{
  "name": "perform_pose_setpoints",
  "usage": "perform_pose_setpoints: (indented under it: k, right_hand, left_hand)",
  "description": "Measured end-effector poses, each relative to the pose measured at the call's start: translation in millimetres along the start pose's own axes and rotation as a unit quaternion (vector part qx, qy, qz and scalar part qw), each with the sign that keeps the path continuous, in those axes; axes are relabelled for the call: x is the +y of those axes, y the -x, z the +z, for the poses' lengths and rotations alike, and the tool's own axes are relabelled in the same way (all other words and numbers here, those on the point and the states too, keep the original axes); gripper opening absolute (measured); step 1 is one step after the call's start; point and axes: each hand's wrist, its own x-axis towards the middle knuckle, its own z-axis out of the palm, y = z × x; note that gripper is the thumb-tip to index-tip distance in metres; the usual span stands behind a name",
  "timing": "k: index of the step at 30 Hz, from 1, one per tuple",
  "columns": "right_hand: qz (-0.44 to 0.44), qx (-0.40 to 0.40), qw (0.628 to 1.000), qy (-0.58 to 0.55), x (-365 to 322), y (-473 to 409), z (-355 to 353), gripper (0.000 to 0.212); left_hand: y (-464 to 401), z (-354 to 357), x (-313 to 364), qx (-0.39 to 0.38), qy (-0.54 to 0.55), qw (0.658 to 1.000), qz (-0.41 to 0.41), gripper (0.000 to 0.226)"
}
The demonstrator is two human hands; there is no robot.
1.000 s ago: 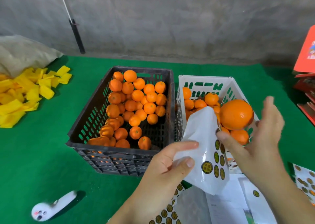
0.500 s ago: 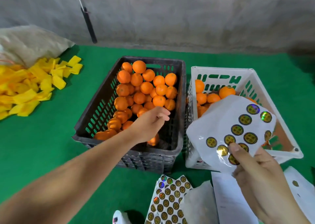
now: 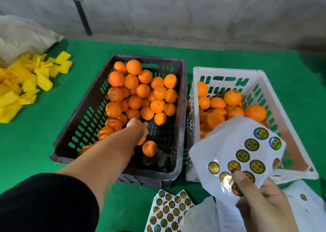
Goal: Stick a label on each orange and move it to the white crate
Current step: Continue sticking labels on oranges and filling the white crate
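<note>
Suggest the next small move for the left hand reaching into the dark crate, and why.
Probably closing the left hand around one loose orange just beneath it in the dark plastic crate and lifting it toward the right hand, which pinches the white sheet of round gold stickers, ready for labelling.

Orange fruit, green cloth, dark and white crates

Oranges fill a black slotted crate and a white crate; gold-and-black round labels dot a white sheet; yellow scraps lie on green.
</note>
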Motion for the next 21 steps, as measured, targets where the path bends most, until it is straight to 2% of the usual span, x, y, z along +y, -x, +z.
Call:
perform_pose_setpoints:
  k: [2, 4, 5, 7, 8, 9, 10, 11, 12, 13, 14, 15, 18, 20, 21]
  right_hand:
    - [0.002, -0.021, 1.0, -0.002, -2.4, -3.5, 3.9, 0.016]
    - [-0.008, -0.06, 0.998, 0.017, -4.2, -6.0, 6.1, 0.042]
    - [-0.014, -0.073, 0.997, 0.027, -4.6, -6.8, 5.5, 0.049]
    - [-0.023, -0.094, 0.995, 0.027, -4.4, -5.9, 7.0, 0.054]
    - [-0.032, -0.109, 0.993, 0.011, -4.6, -5.0, 8.7, 0.05]
    - [-0.042, -0.121, 0.992, -0.003, -5.2, -3.9, 11.2, 0.044]
    - [-0.054, -0.133, 0.99, -0.015, -7.5, -1.6, 14.6, 0.044]
    - [-0.063, -0.145, 0.987, -0.024, -9.1, 1.0, 16.0, 0.049]
    - [-0.069, -0.157, 0.985, -0.026, -12.1, 4.8, 18.8, 0.054]
    - [-0.076, -0.165, 0.983, -0.02, -15.0, 8.3, 20.1, 0.057]
    - [-0.081, -0.174, 0.981, -0.014, -18.3, 12.3, 21.5, 0.059]
    - [-0.082, -0.186, 0.979, -0.008, -21.5, 16.8, 22.5, 0.059]
    - [-0.094, -0.215, 0.971, 0.036, -31.9, 31.8, 22.3, 0.062]
    - [-0.115, -0.218, 0.967, 0.071, -37.4, 41.2, 21.2, 0.07]
    - [-0.131, -0.21, 0.964, 0.091, -38.6, 46.5, 20.6, 0.075]
  left_hand:
    - [14.2, -5.8, -9.1, 0.003, 0.05, 0.999, -0.016, 0.079]
    - [38.9, -12.6, -19.8, 0.014, 0.138, 0.989, -0.041, 0.073]
    - [51.1, -14.2, -24.0, 0.031, 0.211, 0.976, -0.05, 0.07]
    - [78.5, -13.0, -31.3, 0.094, 0.399, 0.91, -0.059, 0.063]
    - [96.7, -11.9, -33.0, 0.126, 0.49, 0.861, -0.06, 0.057]
    - [118.9, -10.4, -30.5, 0.146, 0.589, 0.793, -0.055, 0.059]
    - [144.3, -10.3, -24.2, 0.149, 0.698, 0.699, -0.035, 0.069]
    - [169.2, -9.0, -14.5, 0.146, 0.799, 0.583, 0.01, 0.083]
    - [190.5, -3.0, -2.8, 0.139, 0.878, 0.452, 0.075, 0.096]
    - [208.6, 5.1, 12.1, 0.127, 0.924, 0.329, 0.147, 0.105]
    - [223.5, 12.6, 28.4, 0.1, 0.94, 0.238, 0.223, 0.107]
    - [237.3, 18.3, 45.1, 0.074, 0.934, 0.178, 0.301, 0.102]
    - [265.1, 27.1, 90.9, 0.056, 0.898, 0.095, 0.425, 0.073]
    - [275.0, 28.7, 109.2, 0.036, 0.893, 0.027, 0.448, 0.087]
    - [277.9, 28.7, 116.6, 0.032, 0.895, 0.007, 0.444, 0.095]
